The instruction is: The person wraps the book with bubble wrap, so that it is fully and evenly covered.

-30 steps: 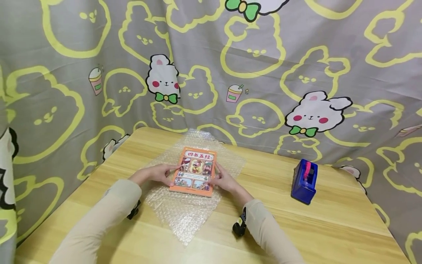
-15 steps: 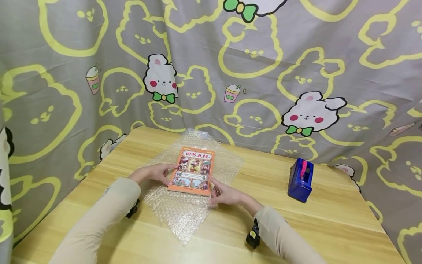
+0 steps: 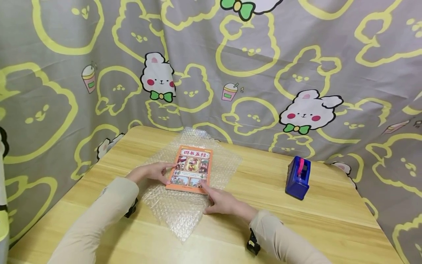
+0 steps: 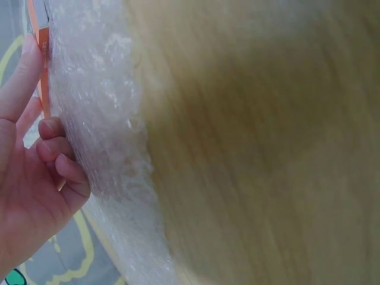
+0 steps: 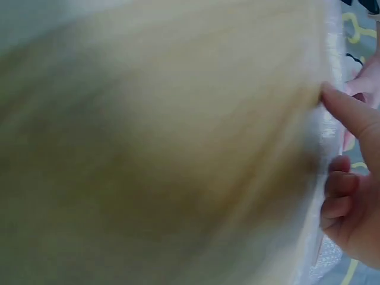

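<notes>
An orange comic-style book [image 3: 192, 167] lies flat on a sheet of clear bubble wrap [image 3: 184, 220]. Its cover faces up and carries large Chinese characters. At the book's left side my left hand [image 3: 151, 173] holds the edge between thumb and forefinger; in the left wrist view, the other fingers are curled beside the bubble wrap. My right hand [image 3: 224, 201] is at the book's lower right corner, forefinger extended over the corner and thumb spread toward the wrap's edge. The right wrist view shows that thumb [image 5: 350, 113] straight and the other fingers bent, gripping nothing visible.
A blue tape dispenser [image 3: 298, 179] with a pink roll stands on the right of the wooden table [image 3: 329, 220]. A grey curtain [image 3: 204, 44] printed with cartoon rabbits hangs behind and at the sides. Black camera mounts [image 3: 253, 244] are strapped to both wrists.
My right hand has left the book's right edge and slid down toward the lower corner and the wrap's edge. My left hand stays at the left edge. The head view has shifted slightly.
</notes>
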{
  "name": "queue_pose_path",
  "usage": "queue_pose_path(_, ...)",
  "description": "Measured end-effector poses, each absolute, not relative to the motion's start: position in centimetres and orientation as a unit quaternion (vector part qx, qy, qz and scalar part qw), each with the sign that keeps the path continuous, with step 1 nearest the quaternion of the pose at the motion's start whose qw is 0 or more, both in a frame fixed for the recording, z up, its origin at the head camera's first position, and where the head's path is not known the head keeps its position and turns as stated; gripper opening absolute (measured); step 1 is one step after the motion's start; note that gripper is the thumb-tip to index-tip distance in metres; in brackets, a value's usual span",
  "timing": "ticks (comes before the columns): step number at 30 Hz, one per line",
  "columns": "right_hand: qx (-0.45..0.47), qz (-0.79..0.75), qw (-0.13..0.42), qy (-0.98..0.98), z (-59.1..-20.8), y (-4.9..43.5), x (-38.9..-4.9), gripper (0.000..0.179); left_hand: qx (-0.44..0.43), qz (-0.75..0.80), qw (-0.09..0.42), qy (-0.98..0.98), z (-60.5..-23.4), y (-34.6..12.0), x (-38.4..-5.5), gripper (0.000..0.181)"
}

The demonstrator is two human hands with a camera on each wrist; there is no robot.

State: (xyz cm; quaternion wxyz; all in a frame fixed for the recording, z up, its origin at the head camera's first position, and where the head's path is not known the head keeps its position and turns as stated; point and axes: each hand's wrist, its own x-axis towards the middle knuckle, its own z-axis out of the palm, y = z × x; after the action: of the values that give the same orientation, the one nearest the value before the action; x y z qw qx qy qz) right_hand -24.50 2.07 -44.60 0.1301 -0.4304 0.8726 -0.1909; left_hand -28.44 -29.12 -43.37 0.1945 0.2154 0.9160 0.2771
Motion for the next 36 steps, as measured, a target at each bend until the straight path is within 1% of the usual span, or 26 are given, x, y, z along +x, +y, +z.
queue_pose_path(6,-0.435,-0.238,0.052,0.867,-45.3,1.9,-24.9,0.090,0.215,0.284,0.195,0.914,-43.3,-29.1,-28.3,0.079)
queue_pose_path(9,-0.440,-0.269,0.032,0.856,-45.2,1.8,-25.1,0.085,0.214,0.287,0.196,0.913,-43.3,-29.1,-28.3,0.079)
queue_pose_path(11,-0.442,-0.289,0.032,0.849,-45.1,1.6,-25.2,0.082,0.214,0.287,0.196,0.913,-43.4,-29.2,-28.3,0.079)
queue_pose_path(17,-0.428,-0.336,0.058,0.837,-45.2,1.4,-25.4,0.076,0.219,0.293,0.199,0.909,-43.5,-29.3,-28.2,0.075)
queue_pose_path(20,-0.421,-0.358,0.063,0.831,-45.3,1.3,-25.6,0.074,0.221,0.295,0.200,0.908,-43.5,-29.3,-28.0,0.074)
queue_pose_path(26,-0.390,-0.390,0.036,0.833,-45.4,1.3,-26.2,0.060,0.240,0.282,0.190,0.909,-43.5,-29.2,-27.9,0.064)
queue_pose_path(33,-0.353,-0.437,0.060,0.825,-45.7,1.0,-27.0,0.045,0.244,0.280,0.211,0.904,-43.3,-29.0,-28.1,0.063)
queue_pose_path(36,-0.358,-0.452,0.050,0.815,-45.9,0.6,-27.3,0.034,0.244,0.286,0.214,0.902,-43.3,-29.1,-28.2,0.062)
